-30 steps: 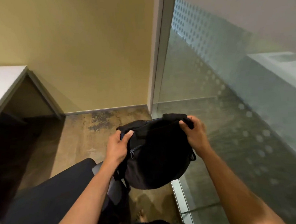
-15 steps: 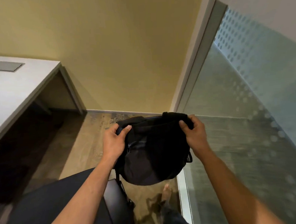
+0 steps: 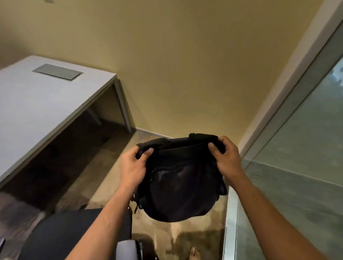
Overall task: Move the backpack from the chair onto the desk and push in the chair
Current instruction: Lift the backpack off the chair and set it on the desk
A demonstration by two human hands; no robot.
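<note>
A black backpack [image 3: 179,185] hangs in the air in front of me, held up by its top edge. My left hand [image 3: 132,167] grips the top left corner and my right hand [image 3: 227,159] grips the top right corner. The bag is clear of the black chair seat [image 3: 59,241], which lies below and to its left at the bottom of the view. The grey desk [image 3: 30,109] stands to the left against the yellow wall, its top bare apart from a flush metal cable flap [image 3: 57,72].
A glass partition [image 3: 300,172] with a metal floor rail runs along the right side, close to the bag. The chair's grey armrest [image 3: 126,255] sits at bottom centre. A bare foot [image 3: 193,258] stands on the brown floor beneath the bag.
The view has swung left, bringing much more of the desk into sight. Both hands still hold the backpack, which has come slightly higher and clear of the chair.
</note>
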